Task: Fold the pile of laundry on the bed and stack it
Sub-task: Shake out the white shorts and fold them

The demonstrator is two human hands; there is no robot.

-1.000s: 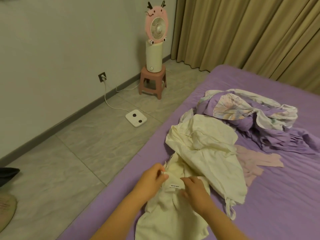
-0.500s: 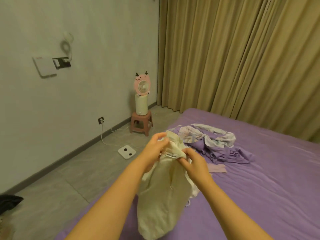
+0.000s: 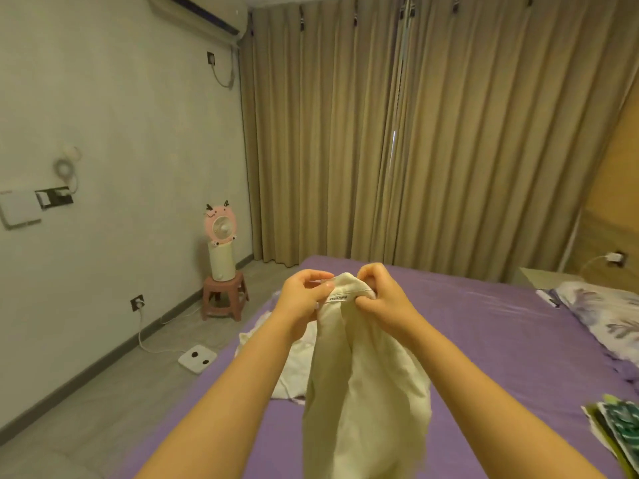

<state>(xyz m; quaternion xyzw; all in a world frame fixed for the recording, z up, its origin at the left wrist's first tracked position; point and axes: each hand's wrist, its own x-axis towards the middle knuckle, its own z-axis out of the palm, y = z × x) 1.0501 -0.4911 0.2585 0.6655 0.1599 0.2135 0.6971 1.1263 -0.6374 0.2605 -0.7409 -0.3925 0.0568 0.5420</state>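
I am holding the cream top (image 3: 363, 382) up in front of me, off the bed (image 3: 484, 340), so it is hanging free and letting gravity pull it straight. My left hand (image 3: 304, 299) is pinching the neckline just left of the label, thumb and fingers curled on the hem; my right hand (image 3: 383, 299) is pinching the same edge on the other side, fingers curled tight into the cloth. The two hands are sitting close together, so the body of the top is drooping in a narrow bunch rather than spreading flat. I judge I am looking for the shoulders, using the label as a guide to the back of the neck.

Below my left arm, a white garment (image 3: 294, 361) is lying crumpled on the bed, not yet folded. At the right edge a green-patterned cloth (image 3: 619, 423) is lying flat, perhaps folded already, though I cannot tell.
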